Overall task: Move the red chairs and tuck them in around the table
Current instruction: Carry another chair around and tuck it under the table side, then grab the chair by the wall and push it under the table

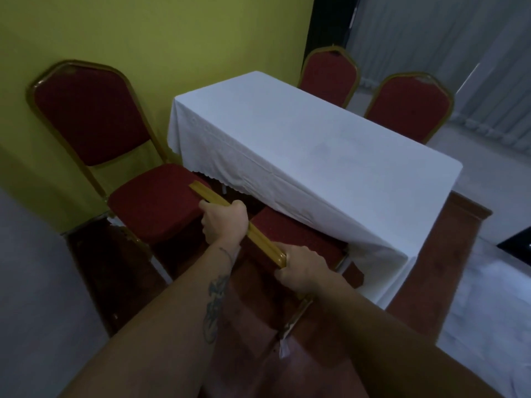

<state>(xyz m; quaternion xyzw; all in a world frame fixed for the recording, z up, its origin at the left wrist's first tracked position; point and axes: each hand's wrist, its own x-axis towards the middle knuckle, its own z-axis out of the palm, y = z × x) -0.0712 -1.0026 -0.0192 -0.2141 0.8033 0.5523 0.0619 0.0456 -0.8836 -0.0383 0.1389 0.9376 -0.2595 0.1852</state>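
Our left hand (225, 222) and right hand (301, 268) were both clenched on the gold top rail (238, 225) of the near red chair (296, 234), its seat partly under the white tablecloth (301, 145). At ten o'clock a second chair (120, 156) stood against the yellow-green wall (143, 38), seat edge near the cloth's scalloped hem. At one o'clock two more chairs (408, 107) sat at the table's far side before pale curtains (431, 30).

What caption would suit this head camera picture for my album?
Both hands, left and right, grip a red chair's gold top rail, its seat partly under the white-clothed table.
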